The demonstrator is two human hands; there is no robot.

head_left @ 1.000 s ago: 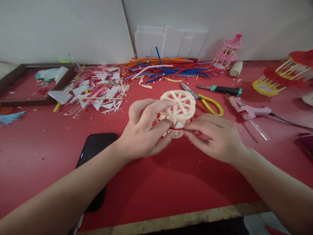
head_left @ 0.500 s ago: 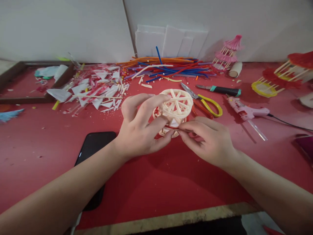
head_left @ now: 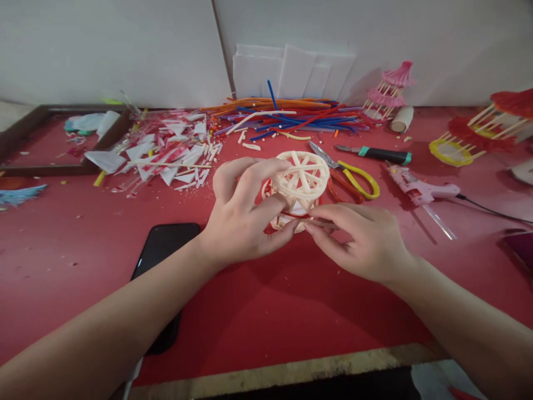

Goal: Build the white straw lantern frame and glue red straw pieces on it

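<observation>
A cream craft model (head_left: 303,176), with a spoked wheel-like ring on top and a second tier below, stands over the red table between my hands. My left hand (head_left: 245,211) wraps round its left side, fingers curled over the upper ring and thumb low at the front. At the front of the lower tier runs a thin red strip (head_left: 295,215). My right hand (head_left: 360,236) pinches a thin strip (head_left: 322,223) there, its fingertips close to my left thumb. Fingers hide part of the lower tier.
Behind lie yellow-and-orange-handled scissors (head_left: 353,179), a utility knife (head_left: 383,154) and coloured pipe cleaners (head_left: 287,114). A pink glue gun (head_left: 427,189) rests at right near stick models (head_left: 452,151). Scraps (head_left: 166,155) are heaped at left; a phone (head_left: 166,250) lies by my left forearm.
A thin strip now shows between my right fingers and thumb, where it was hidden before. My right fingertips have shifted slightly right. The left hand keeps its hold.
</observation>
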